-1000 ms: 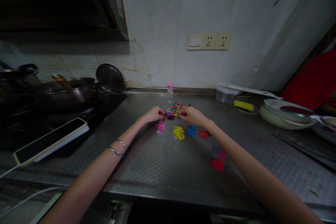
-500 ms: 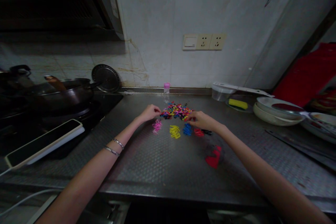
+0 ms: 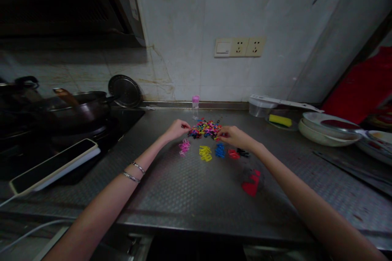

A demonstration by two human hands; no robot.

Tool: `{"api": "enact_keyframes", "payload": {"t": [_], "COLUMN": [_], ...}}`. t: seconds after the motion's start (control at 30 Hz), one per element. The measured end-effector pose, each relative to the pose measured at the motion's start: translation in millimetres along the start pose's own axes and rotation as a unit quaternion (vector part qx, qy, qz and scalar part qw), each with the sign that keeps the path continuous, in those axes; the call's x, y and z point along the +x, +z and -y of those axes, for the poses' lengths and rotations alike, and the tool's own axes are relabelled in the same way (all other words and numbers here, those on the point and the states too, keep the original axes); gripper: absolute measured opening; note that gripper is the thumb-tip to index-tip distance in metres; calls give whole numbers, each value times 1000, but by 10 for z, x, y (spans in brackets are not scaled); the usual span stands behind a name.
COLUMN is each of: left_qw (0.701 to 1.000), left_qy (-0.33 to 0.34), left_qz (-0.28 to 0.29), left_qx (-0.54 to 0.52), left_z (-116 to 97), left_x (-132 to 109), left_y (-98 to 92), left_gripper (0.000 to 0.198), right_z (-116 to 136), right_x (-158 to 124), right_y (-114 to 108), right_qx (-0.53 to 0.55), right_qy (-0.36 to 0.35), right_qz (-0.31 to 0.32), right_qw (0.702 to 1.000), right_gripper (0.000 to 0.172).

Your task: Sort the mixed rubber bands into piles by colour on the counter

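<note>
A mixed heap of small coloured rubber bands (image 3: 204,129) lies on the steel counter. At its left edge is my left hand (image 3: 177,129), fingers pinched together; anything between the tips is too small to make out. My right hand (image 3: 234,136) pinches at the heap's right edge, and its fingertips partly hide what is there. In front of the heap lie separate piles: pink bands (image 3: 184,147), yellow bands (image 3: 205,153), blue bands (image 3: 219,150), red bands (image 3: 233,154) and black bands (image 3: 243,153). The black pile sits just below my right wrist.
A clear bottle with a pink cap (image 3: 195,106) stands behind the heap. Nearer me lies a clear bag with red print (image 3: 251,183). A phone-like device (image 3: 55,165) and a pan (image 3: 76,108) are at left. A yellow sponge (image 3: 280,120) and stacked bowls (image 3: 324,132) stand at right.
My right hand has shifted slightly up and back from above the blue pile to the heap's edge. My left hand stays at the heap's left edge. The view has shifted slightly.
</note>
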State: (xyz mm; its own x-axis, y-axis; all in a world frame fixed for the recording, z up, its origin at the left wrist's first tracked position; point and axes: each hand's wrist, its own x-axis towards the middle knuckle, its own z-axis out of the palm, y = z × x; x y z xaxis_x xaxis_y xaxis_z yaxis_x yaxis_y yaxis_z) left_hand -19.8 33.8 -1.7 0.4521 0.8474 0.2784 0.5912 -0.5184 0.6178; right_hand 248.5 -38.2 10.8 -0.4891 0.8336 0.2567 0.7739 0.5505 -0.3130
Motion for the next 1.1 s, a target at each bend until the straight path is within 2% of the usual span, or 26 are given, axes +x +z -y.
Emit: {"api": "enact_keyframes", "payload": {"t": [0.17,0.27,0.47,0.57,0.67,0.83,1.0,1.1], "left_qw": [998,992,973,967,963,966,977,988], "left_qy": [41,96,158,166,166,170,163,108], "left_qz": [43,84,142,157,178,177,123,102], "left_qx": [7,15,86,112,116,77,62,33], "left_z": [-262,-520,-993,-1110,-1124,-1000,-807,-616], "left_x": [65,121,140,99,86,147,167,148], "left_y": [175,370,755,869,936,884,557,354], "left_gripper": [21,21,21,20,19,22,23,25], "right_z": [-117,-197,-272,-288,-308,-320,-356,-431], "right_x": [-113,-181,-305,-355,-393,-411,-314,-196], "right_y": [-119,-184,-251,-261,-264,-267,-204,-114], "right_qx": [-14,-20,-21,-25,-21,-14,-18,-26], "right_qy": [22,43,58,63,62,73,80,83], "right_qz": [-13,-32,-44,-49,-49,-47,-30,-10], "right_qw": [1000,998,997,997,997,996,996,996], "right_gripper": [21,22,23,22,21,19,22,23]}}
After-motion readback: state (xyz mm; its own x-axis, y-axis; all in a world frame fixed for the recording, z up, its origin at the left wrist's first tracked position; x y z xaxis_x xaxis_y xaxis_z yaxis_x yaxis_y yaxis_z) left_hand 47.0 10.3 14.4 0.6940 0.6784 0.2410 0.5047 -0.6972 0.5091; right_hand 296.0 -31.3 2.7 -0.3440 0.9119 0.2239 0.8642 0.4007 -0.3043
